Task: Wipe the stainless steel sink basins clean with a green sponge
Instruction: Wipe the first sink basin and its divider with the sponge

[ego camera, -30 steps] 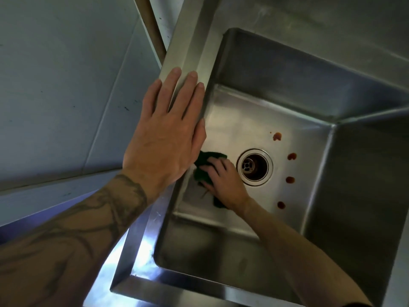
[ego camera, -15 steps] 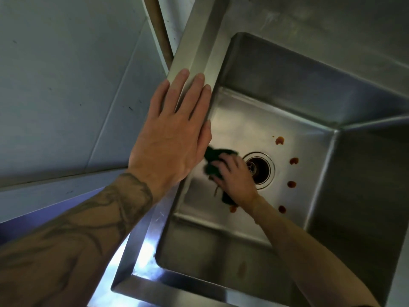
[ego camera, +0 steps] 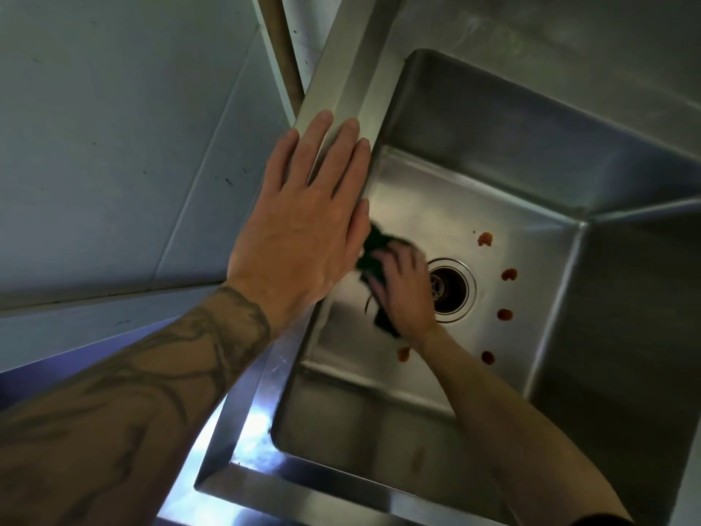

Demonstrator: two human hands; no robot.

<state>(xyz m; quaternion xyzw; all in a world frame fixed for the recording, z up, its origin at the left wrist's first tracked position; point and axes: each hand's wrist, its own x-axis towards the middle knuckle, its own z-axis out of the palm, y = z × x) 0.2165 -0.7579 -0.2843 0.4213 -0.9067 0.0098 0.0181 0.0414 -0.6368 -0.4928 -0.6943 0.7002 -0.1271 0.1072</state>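
The green sponge (ego camera: 373,247) lies on the floor of the sink basin (ego camera: 531,146), just left of the drain (ego camera: 451,290) and close to the basin's left wall. The right hand (ego camera: 404,294) covers most of it, fingers curled over the top and pressing it down onto the steel. The hand is motion-blurred, so how the thumb sits cannot be told. Only the sponge's dark upper edge and a lower corner by the wrist show.

Around the drain the floor is not clean. Four reddish-brown spots (ego camera: 509,274) run in a loose arc on the drain's right side, well apart from the sponge, and a fifth spot (ego camera: 404,354) sits just below the right wrist. The steel to the left of the drain, where the sponge is, shows no such marks.

The left hand (ego camera: 299,229) lies flat on the sink rim (ego camera: 341,89), fingers straight and together, holding nothing — it looks like a brace while the other arm reaches down. Beyond the rim stands a pale wall panel (ego camera: 113,127).

The wipe seems to be at an early or middle stage: the left part of this basin's floor looks done, while the five spots are left — and the basin walls show no sign either way
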